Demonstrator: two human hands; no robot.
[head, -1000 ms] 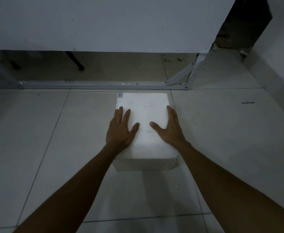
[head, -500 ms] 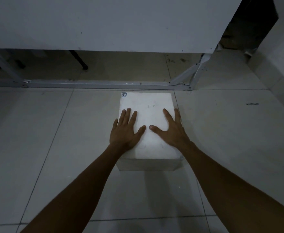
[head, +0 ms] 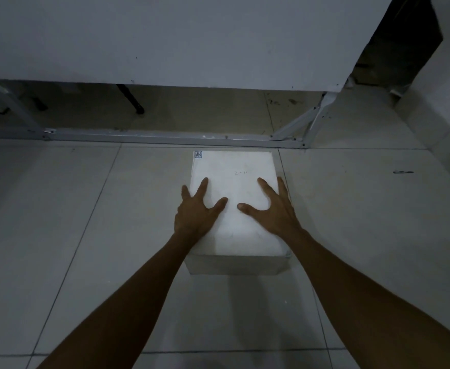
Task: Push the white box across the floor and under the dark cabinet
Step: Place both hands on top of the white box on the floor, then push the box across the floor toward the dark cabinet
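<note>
The white box (head: pixel 234 182) lies on the tiled floor, its far edge just short of the metal floor rail (head: pixel 152 136). A small label sits on its far left corner. My left hand (head: pixel 197 211) lies flat on the lid's left side, its outer fingers over the left edge. On the right side my right hand (head: pixel 270 209) is pressed flat, the little finger along the right edge. Neither hand grips anything. The cabinet (head: pixel 178 41) shows as a grey panel raised above the floor, with a shadowed gap (head: pixel 191 110) under it.
Diagonal metal braces (head: pixel 295 125) stand at the frame's right end and another (head: pixel 10 107) at the left. A thin black leg (head: pixel 132 99) stands in the gap. A wall (head: pixel 442 107) rises on the right beside a dark opening (head: pixel 402 38).
Both hands have shifted slightly on the lid and their fingers are spread wider. The box stays just short of the rail, perhaps a little closer to it.
</note>
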